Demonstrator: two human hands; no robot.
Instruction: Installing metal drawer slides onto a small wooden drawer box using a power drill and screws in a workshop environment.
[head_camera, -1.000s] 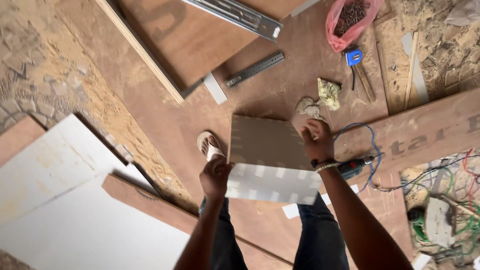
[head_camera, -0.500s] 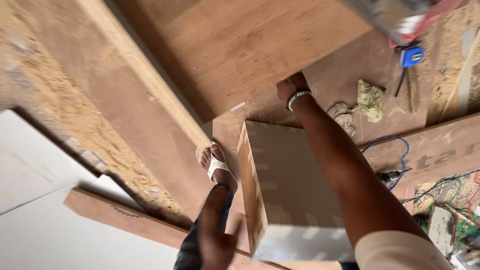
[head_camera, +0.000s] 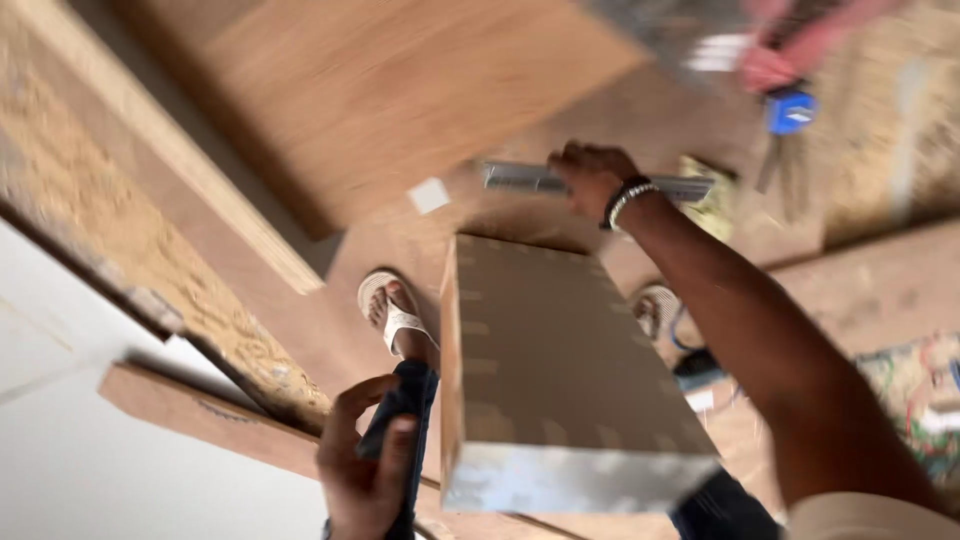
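The metal rail (head_camera: 540, 180) is a long, thin grey strip with a ribbed face, lying flat and crosswise on the brown board floor (head_camera: 400, 260); motion blur softens its edges. The right hand (head_camera: 588, 178) is stretched out over it, fingers curled down onto its middle so the rail shows on both sides of the knuckles, but whether they actually grip it cannot be told. A beaded bracelet (head_camera: 628, 198) circles that wrist. The left hand (head_camera: 365, 470) hangs low, near the knee, half open with fingers loosely bent and nothing in it. Between the two hands stands a wooden box (head_camera: 560, 380), brown on its side with a pale grey front, right beneath the outstretched forearm. A sandalled foot (head_camera: 392, 315) rests just left of the box. A blue tape measure (head_camera: 790, 110) lies beyond the rail, and a large plywood sheet (head_camera: 400, 90) sits above left.
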